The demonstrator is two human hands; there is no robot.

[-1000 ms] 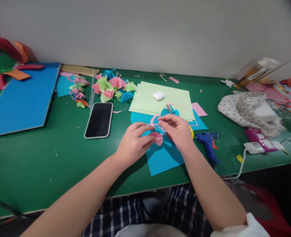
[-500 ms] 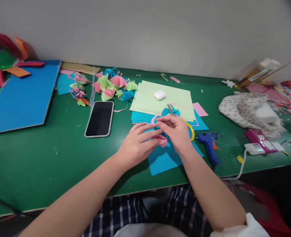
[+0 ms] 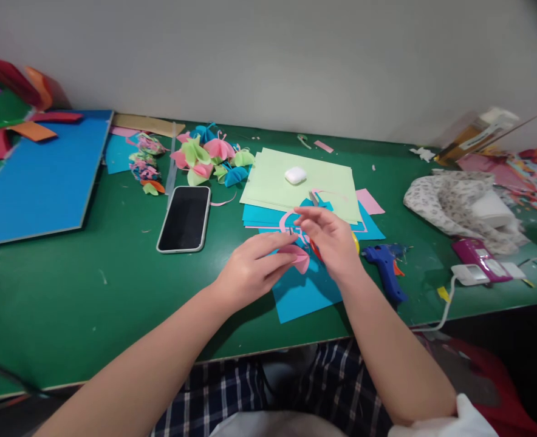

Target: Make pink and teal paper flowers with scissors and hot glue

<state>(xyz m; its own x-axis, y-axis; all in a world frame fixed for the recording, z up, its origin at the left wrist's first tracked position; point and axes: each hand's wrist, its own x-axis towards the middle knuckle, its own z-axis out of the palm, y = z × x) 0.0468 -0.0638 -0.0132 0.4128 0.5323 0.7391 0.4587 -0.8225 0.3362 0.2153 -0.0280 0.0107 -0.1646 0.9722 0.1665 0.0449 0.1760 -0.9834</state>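
Between the fingers of my left hand (image 3: 254, 267) is a folded pink paper piece (image 3: 299, 261), its rounded edge poking out past the fingertips. My right hand (image 3: 327, 240) hovers just to the right, fingers apart, with nothing visible in it. Partly hidden beneath the right hand lie scissors (image 3: 356, 243) with a yellow and a red handle; their blade tips show above it. Blue paper (image 3: 302, 297) lies under both hands. A pink cut-out scrap (image 3: 287, 221) rests on the sheets beyond my fingers.
Light green sheets (image 3: 273, 176) carry a white case (image 3: 295, 175). A phone (image 3: 184, 220) lies left, near a heap of paper butterflies (image 3: 211, 155). To the right are a blue glue gun (image 3: 387, 273), a purple device (image 3: 480, 258) with a cable, and patterned cloth (image 3: 446, 200).
My right hand has come away from the left fingertips and opened slightly. The left fingers have drawn together around the pink paper, which shows more now.
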